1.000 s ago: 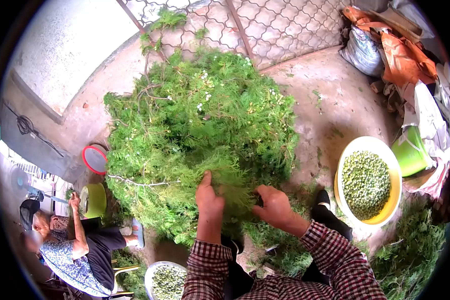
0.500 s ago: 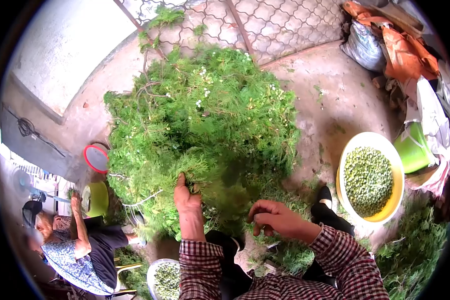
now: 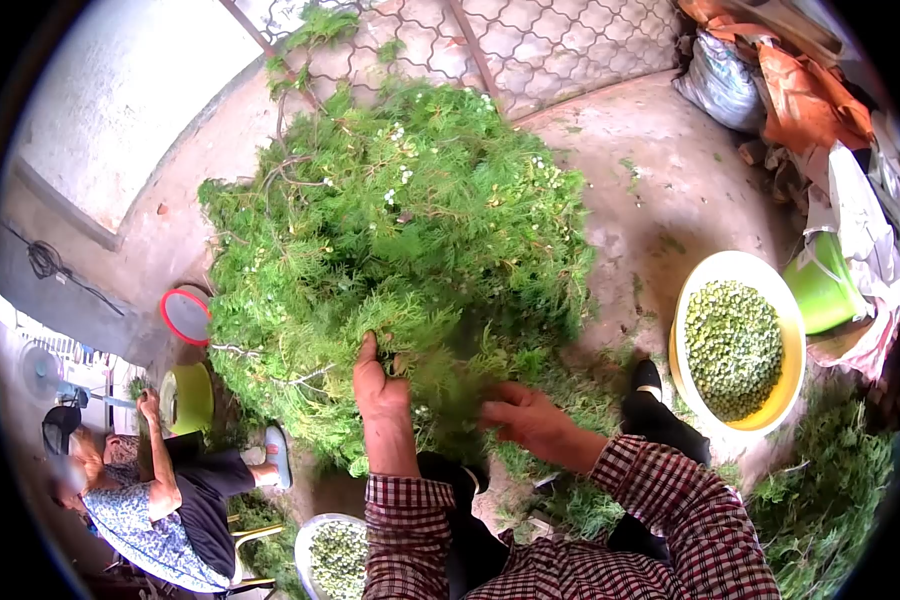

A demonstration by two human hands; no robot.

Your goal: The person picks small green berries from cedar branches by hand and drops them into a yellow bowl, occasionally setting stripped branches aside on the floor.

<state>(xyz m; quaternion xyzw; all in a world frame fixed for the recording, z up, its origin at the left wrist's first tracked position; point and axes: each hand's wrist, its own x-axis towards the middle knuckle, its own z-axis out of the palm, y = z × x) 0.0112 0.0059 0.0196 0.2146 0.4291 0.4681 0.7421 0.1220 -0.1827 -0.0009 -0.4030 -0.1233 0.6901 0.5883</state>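
Fingers [image 3: 370,345] grip foliage [image 3: 410,345] at the pile's [image 3: 420,200] edge.

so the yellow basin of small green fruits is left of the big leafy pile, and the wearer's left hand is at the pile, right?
Not quite: the head view shows the yellow basin of small green fruits right of the big leafy pile. The wearer's left hand is at the pile.

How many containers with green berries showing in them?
2. Yellow basin, on the floor right of the foliage pile; smaller bowl, bottom edge, left of centre, partly cut off. Can't see into the yellow-green bucket at left, so others may be hidden.
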